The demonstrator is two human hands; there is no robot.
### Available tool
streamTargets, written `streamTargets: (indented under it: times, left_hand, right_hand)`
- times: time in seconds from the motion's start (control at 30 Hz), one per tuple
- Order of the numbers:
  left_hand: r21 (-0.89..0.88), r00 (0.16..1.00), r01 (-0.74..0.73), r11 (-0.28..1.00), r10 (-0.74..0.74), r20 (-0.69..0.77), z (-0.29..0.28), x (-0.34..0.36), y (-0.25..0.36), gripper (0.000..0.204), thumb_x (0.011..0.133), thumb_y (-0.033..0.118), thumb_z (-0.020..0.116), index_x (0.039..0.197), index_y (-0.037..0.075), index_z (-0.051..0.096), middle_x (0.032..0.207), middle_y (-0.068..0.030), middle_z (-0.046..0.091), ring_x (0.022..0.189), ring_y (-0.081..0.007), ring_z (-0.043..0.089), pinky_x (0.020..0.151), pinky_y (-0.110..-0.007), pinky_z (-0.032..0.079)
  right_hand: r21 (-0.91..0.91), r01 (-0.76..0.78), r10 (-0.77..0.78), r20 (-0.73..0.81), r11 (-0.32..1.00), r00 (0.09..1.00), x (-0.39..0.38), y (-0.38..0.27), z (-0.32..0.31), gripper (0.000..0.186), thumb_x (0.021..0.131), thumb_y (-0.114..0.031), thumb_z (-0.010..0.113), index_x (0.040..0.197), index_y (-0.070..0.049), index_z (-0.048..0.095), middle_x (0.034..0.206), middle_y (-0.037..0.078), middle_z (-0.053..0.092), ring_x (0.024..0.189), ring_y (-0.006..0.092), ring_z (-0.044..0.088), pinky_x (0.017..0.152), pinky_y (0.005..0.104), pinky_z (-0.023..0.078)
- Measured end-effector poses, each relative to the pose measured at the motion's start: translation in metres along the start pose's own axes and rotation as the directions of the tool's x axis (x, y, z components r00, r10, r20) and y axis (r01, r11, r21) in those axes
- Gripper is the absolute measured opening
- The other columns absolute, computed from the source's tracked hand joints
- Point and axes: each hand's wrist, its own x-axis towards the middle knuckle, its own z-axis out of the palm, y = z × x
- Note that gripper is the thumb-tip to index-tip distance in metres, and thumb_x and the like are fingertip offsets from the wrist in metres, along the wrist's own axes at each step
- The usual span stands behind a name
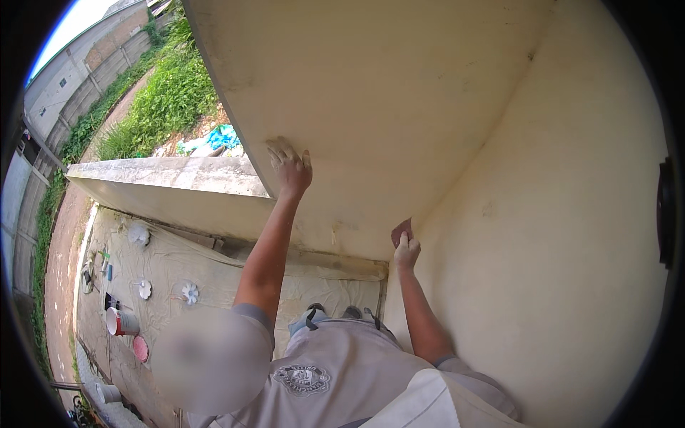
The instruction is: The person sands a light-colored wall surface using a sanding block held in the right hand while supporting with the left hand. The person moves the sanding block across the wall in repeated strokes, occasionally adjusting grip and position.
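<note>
My left hand, dusted pale at the fingers, lies with spread fingers against the cream wall panel, near its edge beside the opening onto greenery. My right hand, lower and to the right, grips a piece of dark reddish-brown sandpaper near the corner with the right-hand wall. Whether the sandpaper touches the surface I cannot tell.
A low wall ledge runs left. Below, a crumpled drop sheet bears a bucket, a pink lid, white flower-shaped pieces and small tools. A path lies outside.
</note>
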Motion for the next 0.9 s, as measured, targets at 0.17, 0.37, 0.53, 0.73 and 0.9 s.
streamTargets:
  times: [0.17,0.37,0.53,0.73,0.9]
  left_hand:
    - [-0.038,0.895,-0.438,0.898,0.432,-0.115,0.003,-0.004,0.158,0.091,0.109,0.039,0.064,0.174,-0.008,0.021,0.177,-0.0481,-0.002,0.162,-0.0724,-0.002,0.131,-0.075,0.017]
    - [0.062,0.711,-0.701,0.71,0.703,-0.016,-0.003,0.011,0.236,0.084,0.106,0.04,0.069,0.173,0.001,0.035,0.178,-0.0425,0.008,0.161,-0.0737,0.005,0.126,-0.084,0.018]
    - [0.097,0.587,-0.808,0.581,0.807,0.064,0.029,-0.004,0.226,0.078,0.105,0.038,0.07,0.174,0.017,0.042,0.185,-0.0183,0.024,0.166,-0.0574,0.018,0.128,-0.081,0.02]
    - [0.092,0.587,-0.804,0.588,0.808,-0.036,0.018,0.031,0.195,0.066,0.104,0.035,0.067,0.169,0.035,0.053,0.181,-0.0023,0.039,0.167,-0.0357,0.03,0.13,-0.075,0.017]
    - [0.017,0.641,-0.76,0.65,0.754,-0.145,0.003,0.029,0.226,0.063,0.105,0.035,0.065,0.167,0.041,0.055,0.183,-0.0057,0.036,0.17,-0.0422,0.023,0.13,-0.076,0.015]
  right_hand:
    - [0.088,-0.024,0.019,0.055,0.996,0.998,0.015,0.01,0.012,0.034,0.108,-0.021,0.063,0.115,0.011,0.073,0.098,0.029,0.078,0.095,0.0383,0.078,0.086,0.0492,0.056]
    - [0.067,-0.108,0.098,0.145,0.992,0.985,-0.045,0.014,0.016,0.036,0.107,-0.021,0.063,0.123,0.01,0.073,0.102,0.03,0.079,0.101,0.0401,0.079,0.091,0.0486,0.057]
    - [0.162,-0.104,0.087,0.107,0.981,0.99,-0.088,0.034,0.021,0.032,0.107,-0.021,0.067,0.093,0.007,0.07,0.072,0.013,0.067,0.067,0.022,0.063,0.066,0.0454,0.05]
    - [0.121,-0.233,0.228,0.049,0.965,0.972,-0.077,0.056,-0.01,0.03,0.108,-0.017,0.064,0.12,0.007,0.076,0.096,0.017,0.081,0.086,0.0263,0.076,0.08,0.0431,0.057]
    - [0.089,0.028,-0.013,-0.17,0.996,0.985,-0.041,0.02,-0.022,0.044,0.108,-0.012,0.059,0.144,0.012,0.064,0.143,0.034,0.069,0.137,0.044,0.067,0.115,0.0462,0.052]
